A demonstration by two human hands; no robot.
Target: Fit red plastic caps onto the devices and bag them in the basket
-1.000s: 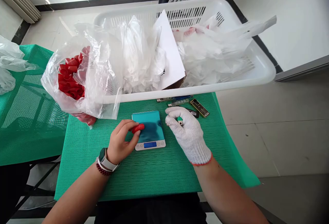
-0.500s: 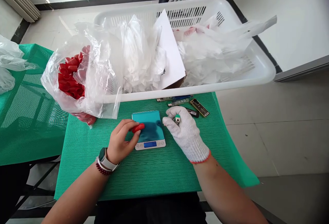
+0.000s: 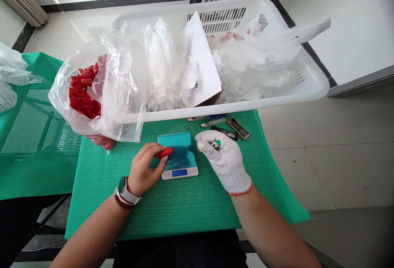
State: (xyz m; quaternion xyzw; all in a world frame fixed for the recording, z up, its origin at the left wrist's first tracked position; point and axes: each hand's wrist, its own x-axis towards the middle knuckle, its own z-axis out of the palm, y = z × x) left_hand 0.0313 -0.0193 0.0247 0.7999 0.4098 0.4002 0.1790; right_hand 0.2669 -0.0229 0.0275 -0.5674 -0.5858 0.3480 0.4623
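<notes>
Pinched nearly closed, the thumb and fingertips of the bare left hand (image 3: pixel 147 164) have hold of one end of a short, curved, glossy red piece (image 3: pixel 166 152), probably plastic. Its free end points to the right of the grip, over the shiny teal plate of a flat silver digital scale (image 3: pixel 183 157); whether it touches the plate I cannot tell. It should prove very light, fairly soft and a little slippery, hardly fragile but likely to flatten if squeezed hard. A gentle pinch across the sides near one end looks best, leaving the other end free.

Across the scale, to the right of that pinch, the right hand in a white knitted glove (image 3: pixel 226 159) curls loosely shut around a small object with a green top (image 3: pixel 217 143); most of its body is hidden. That one looks stiffer and light, best taken around the body, though knit fabric may slide on it.

Beyond the gloved fingers lies a black rectangular stick with gold edging (image 3: pixel 239 128). Farther out, to the left of the bare-handed grip, a clear plastic bag (image 3: pixel 58 93) holds many red tubes (image 3: pixel 80 100).
</notes>
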